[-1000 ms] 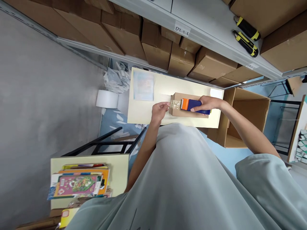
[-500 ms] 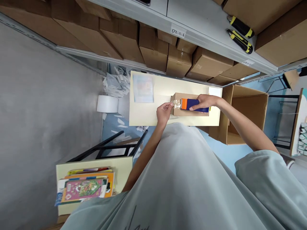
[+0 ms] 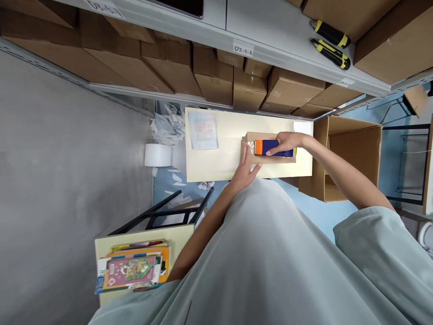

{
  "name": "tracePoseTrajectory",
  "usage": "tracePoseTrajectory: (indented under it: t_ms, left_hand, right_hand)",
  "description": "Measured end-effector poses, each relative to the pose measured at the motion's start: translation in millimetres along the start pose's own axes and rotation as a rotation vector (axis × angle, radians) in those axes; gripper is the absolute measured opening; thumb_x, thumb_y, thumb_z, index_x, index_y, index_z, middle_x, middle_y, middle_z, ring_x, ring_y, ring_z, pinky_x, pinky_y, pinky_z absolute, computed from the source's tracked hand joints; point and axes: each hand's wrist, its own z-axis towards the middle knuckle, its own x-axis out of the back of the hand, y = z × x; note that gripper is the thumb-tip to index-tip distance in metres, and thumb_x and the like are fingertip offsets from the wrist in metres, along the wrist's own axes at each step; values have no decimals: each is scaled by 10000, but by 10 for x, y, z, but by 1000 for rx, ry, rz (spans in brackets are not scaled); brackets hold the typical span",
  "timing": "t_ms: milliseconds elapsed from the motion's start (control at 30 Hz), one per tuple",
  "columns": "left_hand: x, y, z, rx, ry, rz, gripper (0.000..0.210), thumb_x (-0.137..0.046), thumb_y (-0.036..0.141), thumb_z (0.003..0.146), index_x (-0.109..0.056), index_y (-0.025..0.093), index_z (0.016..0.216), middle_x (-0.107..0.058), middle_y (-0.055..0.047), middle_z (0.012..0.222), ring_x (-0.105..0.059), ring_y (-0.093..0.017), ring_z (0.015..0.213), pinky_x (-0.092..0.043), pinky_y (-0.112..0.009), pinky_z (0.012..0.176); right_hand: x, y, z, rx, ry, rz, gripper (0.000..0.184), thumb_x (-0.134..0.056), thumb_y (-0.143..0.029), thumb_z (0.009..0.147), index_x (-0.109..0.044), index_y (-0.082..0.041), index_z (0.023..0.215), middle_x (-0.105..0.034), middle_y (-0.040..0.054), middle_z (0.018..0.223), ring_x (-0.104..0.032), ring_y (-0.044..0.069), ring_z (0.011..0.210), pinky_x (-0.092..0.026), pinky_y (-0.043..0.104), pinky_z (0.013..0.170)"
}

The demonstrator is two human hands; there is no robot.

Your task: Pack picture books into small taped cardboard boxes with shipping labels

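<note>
A small cardboard box (image 3: 270,160) lies on the cream table (image 3: 226,126). My right hand (image 3: 287,142) grips a tape dispenser (image 3: 268,147), dark blue with an orange front, on top of the box. Clear packing tape (image 3: 251,147) shows between the dispenser's toothed front and the box's left end. My left hand (image 3: 246,169) is against that left end and near side, fingers stretched out over the tape and thumb apart along the near edge.
A large open carton (image 3: 352,153) stands at the table's right end. A plastic-wrapped sheet (image 3: 203,131) lies on the table's left. Shelves above hold boxes and utility knives (image 3: 330,44). Books (image 3: 131,273) lie on a side table at lower left, and a white roll (image 3: 158,155) stands beyond.
My left hand has gone from pinching the tape end to lying spread against the box's left end and near side. My right hand and the dispenser stay nearly in place.
</note>
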Motion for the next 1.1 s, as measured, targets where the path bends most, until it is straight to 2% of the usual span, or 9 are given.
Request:
tracePoseTrajectory:
  t_ms: [67,133,233,367,533,700,800,933,1100]
  left_hand:
    - [21,68,13,-13,-98,113,1042,-551,599,1064,110,228,1779,129,-169,1857,48,-331,1732,-180,-542,1390]
    - [54,126,81,-16,-129,246,1148,-607,617,1033,170,190,1763,156,-216,1840,78,-370,1723,-174,-595,1380]
    - [86,198,258,-51,-131,430,1343,-746,660,930,186,159,1756,157,-255,1824,124,-426,1706,-97,-679,1364]
    - [70,231,483,-67,-186,567,1497,-834,712,824,194,145,1752,124,-268,1823,142,-444,1699,-42,-706,1350]
    - [32,225,565,-5,-238,702,1475,-818,721,829,148,108,1760,76,-286,1827,107,-421,1713,-44,-678,1360]
    - [45,249,590,56,-239,737,1342,-746,733,888,21,83,1777,17,-284,1831,-1,-430,1724,-74,-650,1369]
    - [75,286,603,43,-264,764,1302,-712,770,894,-56,79,1781,-20,-281,1832,-26,-455,1719,-86,-665,1364]
    - [96,361,651,27,-315,876,1375,-720,805,857,-50,26,1770,-6,-302,1822,24,-474,1713,-26,-683,1359]
    - [118,362,884,-80,-476,909,1435,-761,786,819,17,46,1771,15,-247,1845,96,-445,1713,69,-620,1372]
  right_hand:
    - [-3,18,-8,8,-10,14,719,-817,-908,653,-705,-201,723,-730,59,688,-687,215,666,-551,326,679]
    - [-9,36,-18,11,0,23,711,-822,-902,648,-691,-205,687,-729,62,687,-684,213,664,-547,327,676]
    - [-24,50,-23,11,23,17,682,-842,-872,652,-689,-208,677,-724,59,675,-687,218,672,-538,330,674]
    - [-46,68,3,-4,52,-19,639,-853,-819,693,-682,-204,660,-712,60,654,-695,230,680,-529,332,667]
    - [-78,166,-22,17,40,31,648,-818,-844,724,-696,-210,667,-714,72,647,-698,244,659,-563,357,655]
    - [-105,281,-103,68,24,130,657,-837,-858,707,-706,-214,711,-718,76,643,-709,251,654,-595,366,663]
    - [-109,334,-91,91,-27,205,652,-878,-832,683,-704,-205,730,-728,79,657,-725,251,663,-617,368,687]
    - [-116,382,-11,109,-76,273,627,-918,-780,671,-710,-197,769,-748,68,681,-757,253,697,-636,361,709]
    - [-98,451,75,105,-63,286,541,-906,-700,745,-717,-195,792,-758,70,686,-791,275,753,-640,357,741]
